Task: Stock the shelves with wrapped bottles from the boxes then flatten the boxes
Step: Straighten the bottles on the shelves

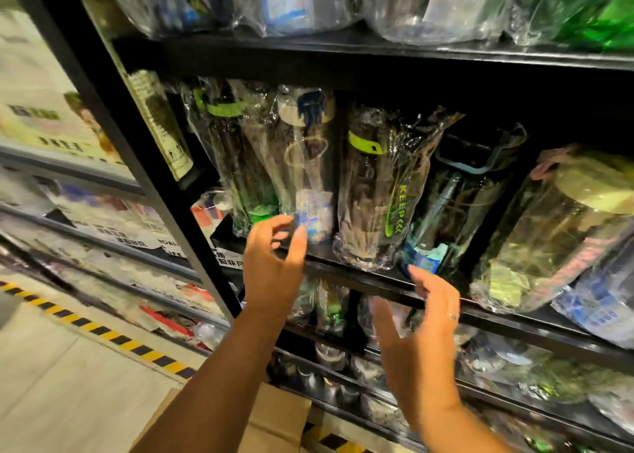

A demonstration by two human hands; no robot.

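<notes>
Head view: two bare forearms reach up to the middle shelf [514, 318] of a black rack.
Left hand [274, 260]: raised at the shelf's front edge, fingers loosely curved and apart, thumb opposite them. The fingertips are just at the foot of the white-capped bottle [302, 164]; blur hides whether they touch it.
Right hand [422, 332]: lower, in front of the shelf edge, palm turned inward, fingers spread and holding nothing.
Middle shelf: wrapped bottles stand upright side by side. From the left there is a green-trimmed bottle [226, 157], the white-capped one, the KEEP bottle [374, 184], a blue-handled bottle [456, 205] and a wide jar [555, 233] with a pale lid.
Upper shelf: more wrapped bottles [308, 2], only their bases in view.
Lower shelves: wrapped bottles [329, 308], blurred.
Cardboard box [274, 418]: on the floor beneath the forearms, its contents hidden.
</notes>
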